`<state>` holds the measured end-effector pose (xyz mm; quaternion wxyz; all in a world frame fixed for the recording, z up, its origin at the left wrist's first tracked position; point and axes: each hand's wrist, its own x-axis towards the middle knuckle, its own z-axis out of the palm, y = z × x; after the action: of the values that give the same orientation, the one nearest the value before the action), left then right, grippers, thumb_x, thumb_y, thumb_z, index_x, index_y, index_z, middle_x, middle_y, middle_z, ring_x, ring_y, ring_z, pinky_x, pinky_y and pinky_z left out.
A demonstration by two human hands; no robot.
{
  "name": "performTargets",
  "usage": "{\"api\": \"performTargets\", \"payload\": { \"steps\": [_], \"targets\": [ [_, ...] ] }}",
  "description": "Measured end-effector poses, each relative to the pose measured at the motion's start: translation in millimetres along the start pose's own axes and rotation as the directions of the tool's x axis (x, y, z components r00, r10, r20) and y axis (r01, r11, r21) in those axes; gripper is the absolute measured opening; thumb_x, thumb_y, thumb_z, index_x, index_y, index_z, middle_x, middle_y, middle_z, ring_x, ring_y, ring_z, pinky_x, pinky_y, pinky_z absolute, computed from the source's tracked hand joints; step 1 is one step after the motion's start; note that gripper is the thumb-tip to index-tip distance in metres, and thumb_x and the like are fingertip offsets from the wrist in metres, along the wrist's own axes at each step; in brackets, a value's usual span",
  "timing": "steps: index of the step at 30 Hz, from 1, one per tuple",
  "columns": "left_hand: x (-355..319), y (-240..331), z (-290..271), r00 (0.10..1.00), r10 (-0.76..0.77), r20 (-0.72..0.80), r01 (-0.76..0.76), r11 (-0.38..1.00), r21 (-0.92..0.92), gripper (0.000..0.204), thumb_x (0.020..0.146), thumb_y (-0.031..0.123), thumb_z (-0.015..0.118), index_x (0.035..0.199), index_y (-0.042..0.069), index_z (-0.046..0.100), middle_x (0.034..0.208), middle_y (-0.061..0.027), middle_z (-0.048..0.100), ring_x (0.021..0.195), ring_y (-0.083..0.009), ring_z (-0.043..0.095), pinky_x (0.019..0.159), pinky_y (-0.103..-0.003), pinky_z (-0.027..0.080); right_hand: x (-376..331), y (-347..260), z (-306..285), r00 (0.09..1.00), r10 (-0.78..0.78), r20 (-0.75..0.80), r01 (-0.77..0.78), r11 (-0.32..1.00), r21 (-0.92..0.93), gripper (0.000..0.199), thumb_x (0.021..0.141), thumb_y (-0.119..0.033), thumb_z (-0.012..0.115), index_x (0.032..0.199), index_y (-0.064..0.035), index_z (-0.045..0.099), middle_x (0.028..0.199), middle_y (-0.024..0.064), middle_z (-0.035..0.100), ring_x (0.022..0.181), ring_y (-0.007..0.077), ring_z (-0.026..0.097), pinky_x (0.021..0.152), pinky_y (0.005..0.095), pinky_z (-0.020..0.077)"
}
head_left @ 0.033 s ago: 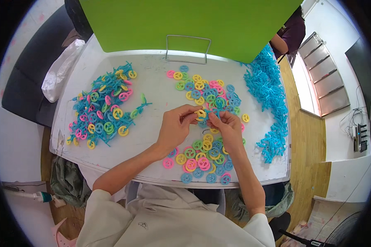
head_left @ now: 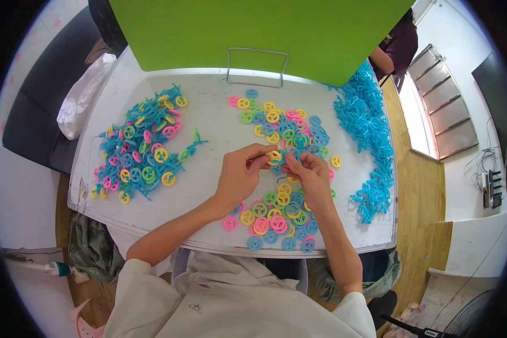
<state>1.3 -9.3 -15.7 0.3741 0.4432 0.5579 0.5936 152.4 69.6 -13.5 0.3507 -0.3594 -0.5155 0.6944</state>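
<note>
Over the middle of the table my left hand (head_left: 238, 176) pinches a small yellow spoked plastic wheel (head_left: 274, 156) between thumb and fingertips. Close beside it, my right hand (head_left: 314, 179) is closed on a blue branched plastic piece (head_left: 288, 151), whose end meets the wheel. Fingers partly cover the joint, so I cannot tell how far the two fit together. Loose pink, yellow, green and blue wheels lie beyond my hands, among them a yellow wheel (head_left: 269, 107), and nearer to me, with a pink wheel (head_left: 229, 223) at that group's left.
At the left lies a heap of blue pieces with wheels on them (head_left: 138, 149). Bare blue pieces (head_left: 369, 124) pile along the right edge. A green panel (head_left: 253, 34) with a wire stand (head_left: 258, 49) rises at the back of the white table (head_left: 200, 93). Another person's arm (head_left: 382, 60) shows far right.
</note>
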Motion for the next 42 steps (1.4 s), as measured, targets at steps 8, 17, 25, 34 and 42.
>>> {"api": "performTargets", "payload": {
  "steps": [8, 17, 25, 34, 42],
  "targets": [
    [-7.2, -3.1, 4.0, 0.972, 0.224, -0.07, -0.203, 0.953, 0.227, 0.035, 0.083, -0.01, 0.052, 0.112, 0.004, 0.065, 0.084, -0.0157, 0.068, 0.072, -0.0207, 0.068, 0.064, -0.03, 0.053, -1.9, 1.7, 0.1, 0.963, 0.268, 0.022, -0.265, 0.934, 0.241, 0.009, 0.088, -0.016, 0.067, 0.083, -0.0102, 0.061, 0.082, 0.0042, 0.067, 0.077, 0.0137, 0.066, 0.072, 0.0259, 0.0513],
    [-4.1, 8.6, 4.6, 0.844, 0.536, 0.005, -0.432, 0.674, 0.599, 0.045, 0.075, -0.014, 0.055, 0.114, 0.008, 0.064, 0.079, -0.0126, 0.065, 0.067, -0.0255, 0.064, 0.057, -0.034, 0.051, 0.7, 8.5, 0.0, 0.924, 0.382, 0.03, -0.37, 0.87, 0.325, 0.003, 0.09, -0.013, 0.062, 0.09, -0.0096, 0.061, 0.087, 0.0047, 0.067, 0.081, 0.015, 0.066, 0.076, 0.028, 0.053],
    [1.8, 1.7, 4.3, 0.8, 0.6, 0.028, -0.506, 0.649, 0.568, 0.043, 0.071, -0.016, 0.056, 0.108, 0.005, 0.064, 0.101, -0.0116, 0.068, 0.075, -0.0252, 0.064, 0.063, -0.033, 0.053, 4.6, 7.6, -5.3, 0.879, 0.454, 0.147, -0.467, 0.755, 0.461, 0.009, 0.09, -0.014, 0.063, 0.097, -0.0087, 0.062, 0.088, 0.0044, 0.067, 0.08, 0.0153, 0.066, 0.076, 0.0292, 0.0538],
    [-5.0, 9.2, 5.1, 0.964, 0.265, -0.006, -0.211, 0.78, 0.589, 0.034, 0.082, -0.009, 0.056, 0.111, 0.005, 0.064, 0.096, -0.0147, 0.068, 0.074, -0.0229, 0.067, 0.065, -0.031, 0.054, -2.2, 11.5, 9.5, 0.977, 0.197, -0.079, -0.173, 0.955, 0.242, 0.013, 0.09, -0.017, 0.065, 0.092, -0.0048, 0.062, 0.084, 0.0053, 0.066, 0.078, 0.014, 0.065, 0.07, 0.0264, 0.0526],
    [1.0, 9.8, 1.2, 0.999, -0.024, -0.029, 0.027, 0.994, 0.108, 0.023, 0.092, -0.002, 0.05, 0.112, 0.0, 0.062, 0.096, -0.0095, 0.068, 0.086, -0.0163, 0.067, 0.073, -0.028, 0.055, -2.4, 17.1, 11.8, 0.96, -0.211, -0.182, 0.182, 0.969, -0.165, 0.016, 0.086, -0.014, 0.07, 0.084, 0.0004, 0.062, 0.078, 0.0052, 0.067, 0.075, 0.0085, 0.064, 0.058, 0.0195, 0.0434]
  ]
}}
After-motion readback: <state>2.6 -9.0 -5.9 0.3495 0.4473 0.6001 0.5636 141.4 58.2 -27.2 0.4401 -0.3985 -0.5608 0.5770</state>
